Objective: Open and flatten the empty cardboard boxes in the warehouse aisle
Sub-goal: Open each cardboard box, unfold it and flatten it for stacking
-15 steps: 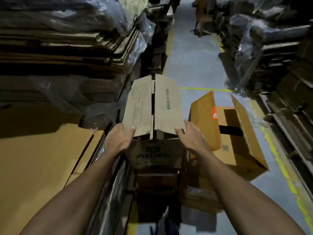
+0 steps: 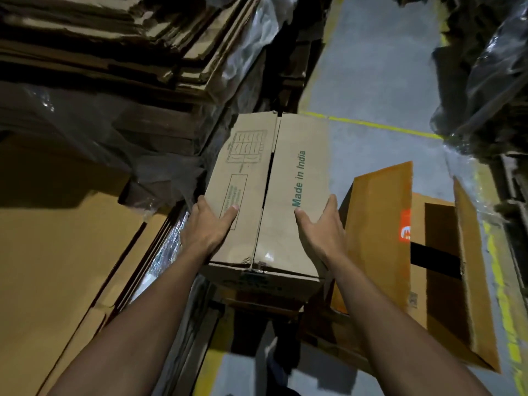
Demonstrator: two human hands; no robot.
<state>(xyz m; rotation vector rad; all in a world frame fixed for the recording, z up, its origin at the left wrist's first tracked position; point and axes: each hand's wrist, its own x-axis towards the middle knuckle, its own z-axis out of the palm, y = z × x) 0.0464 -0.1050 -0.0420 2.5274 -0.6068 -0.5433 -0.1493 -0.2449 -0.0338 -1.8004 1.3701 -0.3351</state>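
Observation:
A brown cardboard box point(image 2: 288, 178) printed "Made in India" sits in front of me on darker boxes, its two top flaps closed with a narrow slit between them. My left hand point(image 2: 207, 225) grips its left side, thumb lying on the left flap. My right hand point(image 2: 321, 228) grips the right side, thumb on the right flap. Further right, an orange-brown box point(image 2: 380, 241) lies on the floor with its flaps spread open and its inside in shadow.
Tall stacks of flattened cardboard point(image 2: 100, 44) under plastic wrap line the left; a large flat sheet point(image 2: 54, 258) lies lower left. Plastic-wrapped stacks point(image 2: 485, 81) stand on the right. The grey aisle floor point(image 2: 377, 67) with yellow lines point(image 2: 380, 124) runs ahead.
The box's two top flaps, raised half a second ago, now lie flat and closed. Both hands have slid up along the box's sides, and the view has moved closer.

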